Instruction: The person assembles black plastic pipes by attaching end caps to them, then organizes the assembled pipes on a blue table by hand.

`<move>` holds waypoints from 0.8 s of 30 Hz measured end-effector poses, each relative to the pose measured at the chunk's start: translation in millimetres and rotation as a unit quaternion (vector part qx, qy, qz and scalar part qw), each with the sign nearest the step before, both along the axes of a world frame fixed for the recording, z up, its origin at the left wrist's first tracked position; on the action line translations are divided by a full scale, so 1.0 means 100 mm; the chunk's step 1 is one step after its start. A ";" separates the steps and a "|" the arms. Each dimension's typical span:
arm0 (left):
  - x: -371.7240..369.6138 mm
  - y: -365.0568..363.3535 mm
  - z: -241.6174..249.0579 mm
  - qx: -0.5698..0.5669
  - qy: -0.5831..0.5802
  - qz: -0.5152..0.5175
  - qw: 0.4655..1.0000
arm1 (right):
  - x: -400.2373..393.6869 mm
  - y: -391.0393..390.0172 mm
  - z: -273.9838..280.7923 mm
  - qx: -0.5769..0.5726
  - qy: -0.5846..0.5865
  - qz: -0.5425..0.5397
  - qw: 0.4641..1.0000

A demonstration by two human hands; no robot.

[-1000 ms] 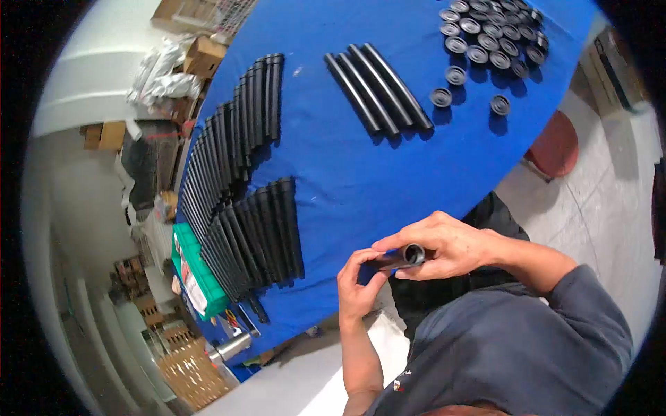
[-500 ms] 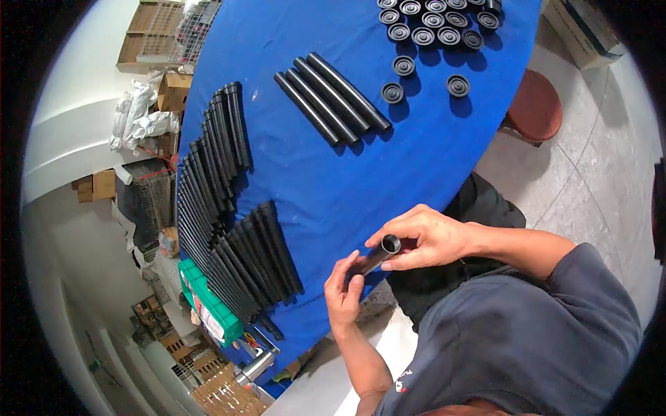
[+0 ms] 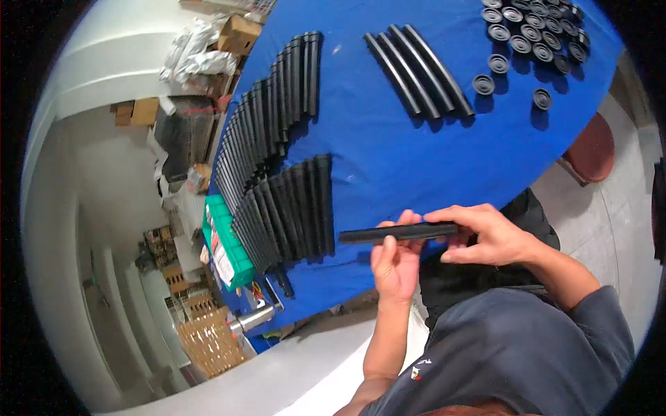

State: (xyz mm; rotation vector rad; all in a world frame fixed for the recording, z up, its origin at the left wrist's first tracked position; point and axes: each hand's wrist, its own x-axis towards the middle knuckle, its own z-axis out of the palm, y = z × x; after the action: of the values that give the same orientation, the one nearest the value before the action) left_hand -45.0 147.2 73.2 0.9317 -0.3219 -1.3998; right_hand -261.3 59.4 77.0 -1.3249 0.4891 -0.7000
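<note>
A black tube [image 3: 431, 231] lies nearly level across both my hands, above the near edge of the blue cloth. My left hand [image 3: 396, 267] grips its middle, thumb in front and fingers behind. At the tube's right end, my right hand [image 3: 491, 236] closes around it with thumb and fingers. Beyond them, several similar black tubes [image 3: 422, 73] rest side by side on the cloth. Round black caps with ringed tops [image 3: 534, 33] stand grouped at the far right, a few set apart from the rest.
Long rows of black tubes [image 3: 277, 208] cover the left side of the blue-covered table [image 3: 388, 166]. A green basket [image 3: 239, 267] stands at the left edge, with a silver cylinder [image 3: 253, 319] close by. On the right is a reddish-brown stool [image 3: 592, 149]. Cardboard boxes [image 3: 239, 35] sit along the wall.
The tube has turned from pointing its open end up towards me to lying level. My view has shifted, so the table's contents appear further right and higher.
</note>
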 end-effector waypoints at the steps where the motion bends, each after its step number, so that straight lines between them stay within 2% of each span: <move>1: 0.00 0.04 -0.06 0.036 0.023 -0.007 0.999 | -0.01 0.01 -0.06 -0.003 -0.009 -0.027 1.000; 2: 0.02 0.08 -0.10 0.086 -0.010 -0.051 0.995 | 0.03 0.02 -0.13 -0.079 -0.006 -0.082 0.993; 3: 0.05 0.12 -0.15 0.135 -0.045 -0.090 0.986 | 0.03 0.00 -0.12 -0.067 0.014 -0.071 0.995; 5: 0.12 0.23 -0.12 0.151 -0.145 -0.158 0.965 | -0.05 -0.04 -0.09 -0.040 0.062 -0.057 0.996; 6: 0.06 0.26 -0.05 0.134 -0.288 -0.136 0.938 | 0.00 -0.03 -0.15 -0.064 0.026 -0.098 0.993; 8: 0.02 0.25 0.02 0.068 -0.551 -0.070 0.829 | -0.03 -0.07 -0.11 -0.073 0.052 -0.087 0.992; 9: 0.06 0.14 0.04 -0.064 -0.683 -0.049 0.726 | -0.05 -0.09 -0.08 -0.079 0.066 -0.082 0.991; 10: 0.00 -0.05 0.13 -0.124 -0.751 -0.017 0.648 | -0.01 -0.07 -0.11 -0.071 0.045 -0.105 0.991; 12: -0.04 -0.22 0.17 -0.177 -0.800 -0.003 0.573 | 0.03 -0.07 -0.08 -0.058 0.025 -0.112 0.992; 14: 0.04 -0.27 0.03 -0.164 -0.785 -0.045 0.596 | 0.05 -0.05 -0.09 -0.038 -0.007 -0.105 0.994; 18: 0.13 -0.19 0.15 -0.034 -0.643 -0.147 0.751 | 0.02 -0.03 -0.13 -0.023 -0.055 -0.086 0.995; 21: 0.29 -0.08 0.16 -0.024 -0.562 -0.208 0.800 | 0.04 -0.04 -0.21 -0.050 -0.065 -0.073 0.994; 22: 0.31 -0.07 0.20 -0.060 -0.556 -0.225 0.798 | 0.05 -0.05 -0.21 -0.050 -0.072 -0.064 0.994; 24: 0.35 -0.07 0.27 -0.059 -0.549 -0.261 0.792 | 0.10 -0.04 -0.18 -0.048 -0.084 -0.054 0.994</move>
State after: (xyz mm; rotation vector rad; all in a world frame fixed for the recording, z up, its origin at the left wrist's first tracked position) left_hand -9.5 140.2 100.1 1.5596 -1.6308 -1.1300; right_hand -251.7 55.0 58.6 -1.3225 0.3965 -0.9269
